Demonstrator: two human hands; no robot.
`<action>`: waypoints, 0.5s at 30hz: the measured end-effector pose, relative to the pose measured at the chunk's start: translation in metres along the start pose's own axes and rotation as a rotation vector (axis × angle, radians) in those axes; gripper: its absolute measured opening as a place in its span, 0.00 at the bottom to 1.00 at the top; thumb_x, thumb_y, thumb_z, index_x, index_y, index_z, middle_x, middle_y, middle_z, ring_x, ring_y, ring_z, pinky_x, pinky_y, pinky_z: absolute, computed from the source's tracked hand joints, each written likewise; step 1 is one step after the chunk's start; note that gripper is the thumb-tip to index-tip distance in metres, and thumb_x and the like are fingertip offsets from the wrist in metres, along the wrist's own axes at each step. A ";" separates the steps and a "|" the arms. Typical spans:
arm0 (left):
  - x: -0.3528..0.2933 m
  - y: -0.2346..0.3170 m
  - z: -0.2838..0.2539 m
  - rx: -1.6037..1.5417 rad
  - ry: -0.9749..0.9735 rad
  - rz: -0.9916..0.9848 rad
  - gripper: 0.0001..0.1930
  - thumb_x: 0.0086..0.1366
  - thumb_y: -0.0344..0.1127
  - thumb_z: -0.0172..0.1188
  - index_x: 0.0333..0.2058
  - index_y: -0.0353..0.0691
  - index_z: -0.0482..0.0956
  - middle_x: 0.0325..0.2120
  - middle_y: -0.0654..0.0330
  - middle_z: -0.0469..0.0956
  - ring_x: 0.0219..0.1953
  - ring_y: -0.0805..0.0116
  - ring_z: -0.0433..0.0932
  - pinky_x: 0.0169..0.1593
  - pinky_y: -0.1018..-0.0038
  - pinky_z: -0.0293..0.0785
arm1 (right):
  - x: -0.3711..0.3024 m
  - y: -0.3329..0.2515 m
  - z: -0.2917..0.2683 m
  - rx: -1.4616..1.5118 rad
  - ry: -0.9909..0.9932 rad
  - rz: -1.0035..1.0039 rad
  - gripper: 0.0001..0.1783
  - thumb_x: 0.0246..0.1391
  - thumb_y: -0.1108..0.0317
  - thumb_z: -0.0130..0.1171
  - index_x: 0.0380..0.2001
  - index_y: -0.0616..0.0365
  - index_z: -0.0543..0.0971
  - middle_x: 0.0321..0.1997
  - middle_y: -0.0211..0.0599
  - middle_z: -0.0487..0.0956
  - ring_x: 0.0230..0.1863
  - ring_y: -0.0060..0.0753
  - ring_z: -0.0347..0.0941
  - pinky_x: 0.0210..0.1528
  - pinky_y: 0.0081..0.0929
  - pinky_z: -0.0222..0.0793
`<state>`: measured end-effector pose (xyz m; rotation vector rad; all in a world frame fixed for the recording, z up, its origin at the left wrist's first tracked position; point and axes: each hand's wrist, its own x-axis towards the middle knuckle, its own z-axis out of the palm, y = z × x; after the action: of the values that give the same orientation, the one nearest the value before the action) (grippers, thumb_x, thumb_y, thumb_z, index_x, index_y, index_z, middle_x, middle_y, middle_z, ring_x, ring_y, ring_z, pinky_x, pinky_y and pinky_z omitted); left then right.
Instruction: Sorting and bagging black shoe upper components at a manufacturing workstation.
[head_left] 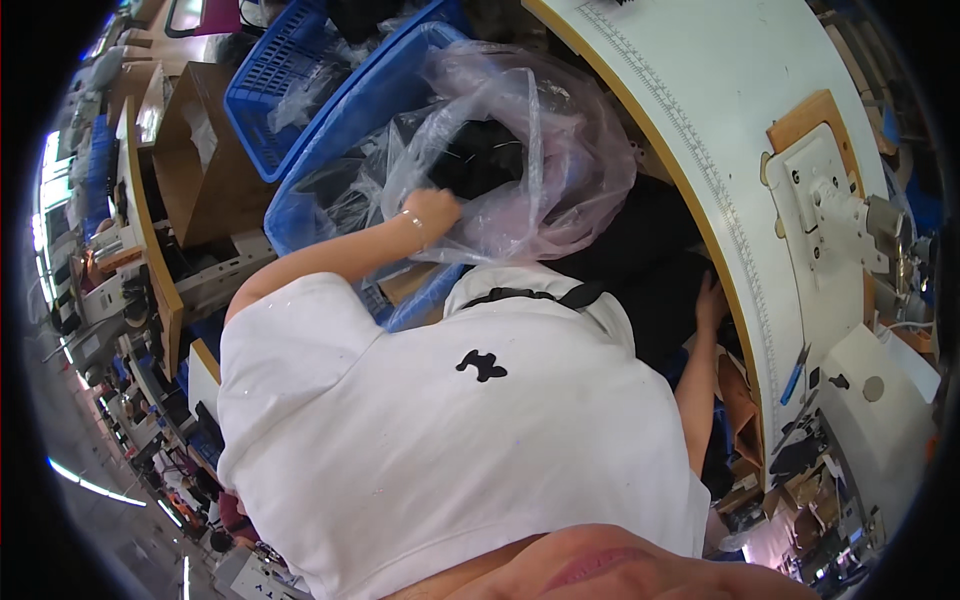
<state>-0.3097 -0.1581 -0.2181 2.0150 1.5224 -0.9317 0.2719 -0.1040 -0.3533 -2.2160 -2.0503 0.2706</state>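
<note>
My left hand (434,212) is closed in a fist on the near-left edge of a clear plastic bag (537,140), with the film bunched around it. The bag is wide open and has a pinkish tint on its right side. Dark fabric (478,155) lies inside it. On the right, my right hand (710,303) is low beside the table's edge, against black fabric (645,245) spread over my lap. Its visible fingers look stretched out, though part of the hand is hard to make out.
The bag sits in a blue plastic crate (300,195), with another blue basket (262,95) beyond it. A curved-looking white table (690,60) with a ruler strip runs along the right, carrying a sewing machine (825,215) and a blue-handled tool (795,378). A cardboard box (200,150) stands left.
</note>
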 end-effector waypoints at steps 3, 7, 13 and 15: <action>0.043 0.002 0.006 0.120 0.307 0.108 0.10 0.63 0.35 0.56 0.40 0.43 0.84 0.48 0.52 0.79 0.56 0.51 0.77 0.49 0.59 0.79 | 0.016 -0.008 0.000 0.051 -0.026 0.104 0.30 0.64 0.53 0.56 0.63 0.58 0.71 0.66 0.55 0.71 0.66 0.63 0.64 0.68 0.50 0.58; 0.086 -0.013 0.046 0.181 0.315 -0.454 0.17 0.65 0.39 0.56 0.51 0.40 0.78 0.54 0.54 0.72 0.58 0.53 0.72 0.47 0.49 0.78 | 0.017 -0.036 -0.014 -0.025 -0.006 0.126 0.28 0.64 0.54 0.55 0.62 0.60 0.72 0.65 0.55 0.71 0.65 0.62 0.66 0.67 0.52 0.59; 0.127 -0.008 0.075 0.139 0.179 -0.770 0.24 0.72 0.42 0.48 0.64 0.44 0.69 0.67 0.52 0.58 0.67 0.38 0.59 0.50 0.32 0.70 | 0.018 -0.045 -0.012 -0.204 -0.082 0.045 0.26 0.63 0.55 0.55 0.58 0.61 0.75 0.62 0.53 0.75 0.61 0.61 0.70 0.62 0.52 0.66; 0.140 -0.011 0.054 -0.011 0.154 -0.946 0.25 0.73 0.42 0.47 0.66 0.47 0.68 0.69 0.57 0.55 0.71 0.37 0.50 0.54 0.27 0.62 | 0.021 -0.044 -0.016 -0.013 -0.170 0.156 0.27 0.63 0.55 0.55 0.58 0.61 0.75 0.62 0.53 0.75 0.61 0.61 0.70 0.61 0.52 0.67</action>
<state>-0.3104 -0.1006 -0.3574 1.3150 2.6256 -1.0746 0.2341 -0.0791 -0.3299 -2.4423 -1.9630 0.4774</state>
